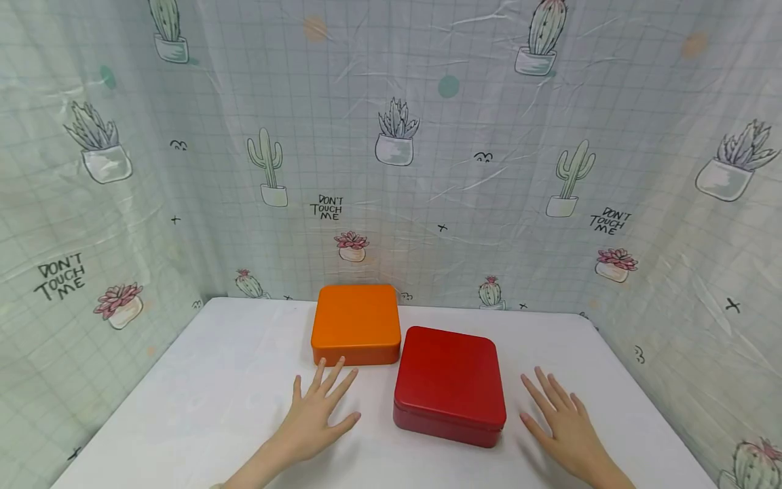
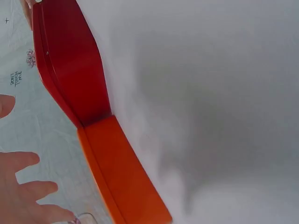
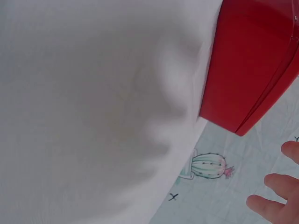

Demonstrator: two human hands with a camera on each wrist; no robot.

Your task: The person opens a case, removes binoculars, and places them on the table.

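A red square tin box (image 1: 451,377) with its lid on sits right of the table's middle, turned slightly. Behind it and to the left is an orange square box (image 1: 356,317), also covered. My left hand (image 1: 314,418) hovers over the table in front of the orange box, fingers spread, holding nothing. To the right of the red box, my right hand (image 1: 562,429) is held with its fingers spread and nothing in it. In the left wrist view, the red box (image 2: 74,60) and orange box (image 2: 126,172) appear close together. The right wrist view shows the red box (image 3: 252,60) near my fingertips (image 3: 261,205).
Both boxes stand on a white table (image 1: 244,380). A pale curtain (image 1: 403,183) printed with cacti and the words "DON'T TOUCH ME" hangs behind the table and along both sides. Shadows of the hands fall on the tabletop.
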